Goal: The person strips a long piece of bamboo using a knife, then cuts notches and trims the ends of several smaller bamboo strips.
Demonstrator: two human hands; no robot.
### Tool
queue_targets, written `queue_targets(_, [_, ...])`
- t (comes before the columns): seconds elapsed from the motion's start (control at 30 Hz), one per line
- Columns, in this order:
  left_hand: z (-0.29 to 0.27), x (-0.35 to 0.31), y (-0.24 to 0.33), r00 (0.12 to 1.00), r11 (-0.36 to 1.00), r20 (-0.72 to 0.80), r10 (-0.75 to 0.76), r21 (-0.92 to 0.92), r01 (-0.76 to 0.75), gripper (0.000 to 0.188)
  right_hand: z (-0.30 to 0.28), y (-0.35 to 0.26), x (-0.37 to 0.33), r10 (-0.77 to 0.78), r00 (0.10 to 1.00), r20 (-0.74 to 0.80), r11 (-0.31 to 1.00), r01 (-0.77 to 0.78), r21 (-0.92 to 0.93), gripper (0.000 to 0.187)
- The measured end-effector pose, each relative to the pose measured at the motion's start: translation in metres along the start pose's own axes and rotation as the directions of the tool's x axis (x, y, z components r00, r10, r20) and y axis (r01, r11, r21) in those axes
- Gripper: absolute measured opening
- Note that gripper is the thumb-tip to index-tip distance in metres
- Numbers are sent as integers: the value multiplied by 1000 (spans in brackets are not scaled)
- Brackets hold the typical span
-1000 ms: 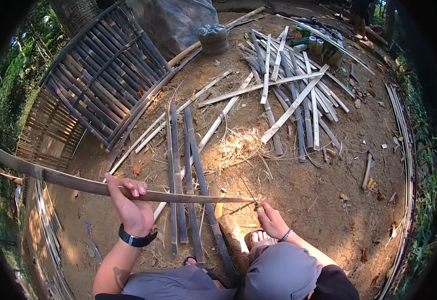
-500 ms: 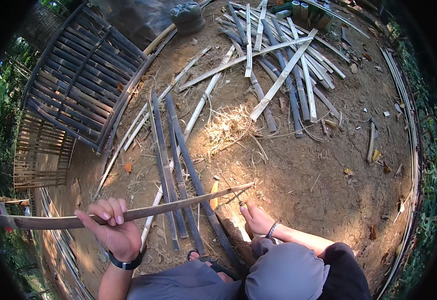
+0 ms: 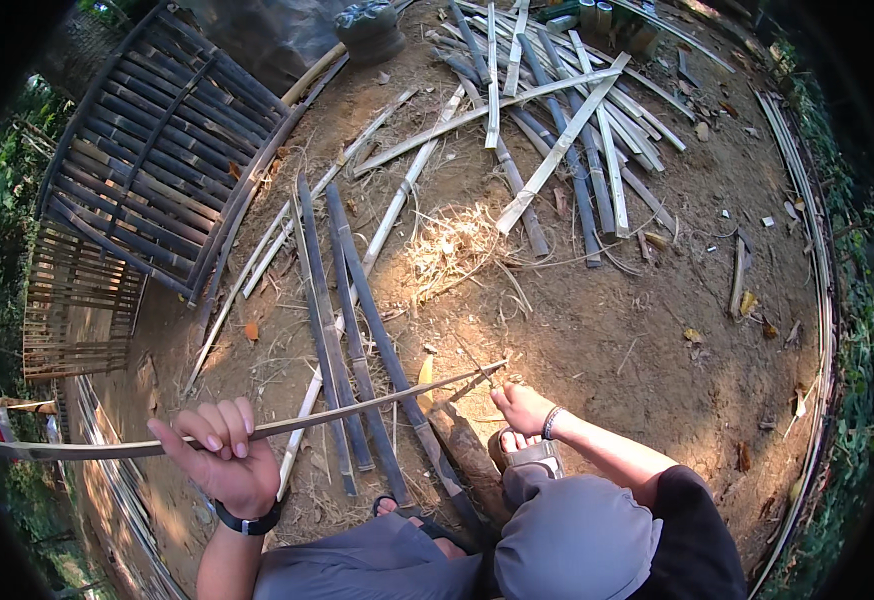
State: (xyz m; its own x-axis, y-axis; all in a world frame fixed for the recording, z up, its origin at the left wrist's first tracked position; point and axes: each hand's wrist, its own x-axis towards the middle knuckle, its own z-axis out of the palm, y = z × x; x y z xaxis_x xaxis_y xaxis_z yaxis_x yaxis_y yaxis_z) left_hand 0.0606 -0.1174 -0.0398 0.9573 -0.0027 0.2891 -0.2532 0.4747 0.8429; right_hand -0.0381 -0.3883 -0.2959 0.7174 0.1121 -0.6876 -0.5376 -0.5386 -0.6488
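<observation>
My left hand (image 3: 225, 450) is closed round a long, dark-skinned bamboo strip (image 3: 357, 409), fingers over its top and thumb stretched along it. The strip runs across in front of me, from the left rim to a tip by my right hand. My right hand (image 3: 525, 408) is wrapped round a knife, its handle mostly hidden by the fingers. The thin knife blade (image 3: 471, 352) slants up and left, crossing the strip near its tip; whether they touch I cannot tell. Beneath the strip, several dark bamboo slats (image 3: 357, 365) lie on the ground, beside a thick wooden piece (image 3: 465, 450).
A heap of split bamboo (image 3: 567, 130) lies at the far side, with pale shavings (image 3: 452, 245) nearer me. A dark bamboo slatted panel (image 3: 162, 150) stands at the left, next to a lighter slatted frame (image 3: 82, 300). Long poles (image 3: 807, 230) line the right edge.
My right hand has shifted a little right and away from me with the knife. The strip has turned and shows a narrower side. A sandalled foot has come into view.
</observation>
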Motion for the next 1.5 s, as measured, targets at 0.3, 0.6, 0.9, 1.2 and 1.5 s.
queue_targets(0.3, [-1,1,11,872,995,480,-97,48,84,36,17,40,0,-185,981,-56,961,169,-217,49])
queue_targets(0.6, [-12,-5,22,840,985,515,-172,67,160,32,-2,-45,-51,-287,914,288,955,251,156,51])
queue_targets(0.9, [-7,-9,25,792,981,580,-193,111,158,32,26,-4,-51,-283,959,12,956,281,85,40])
queue_targets(1.2, [2,-14,20,847,989,510,-148,83,123,33,25,-15,-60,-384,921,63,923,381,63,39])
queue_targets(1.5, [6,-18,30,766,978,608,-208,145,151,29,28,-13,-59,-428,902,58,904,427,35,38])
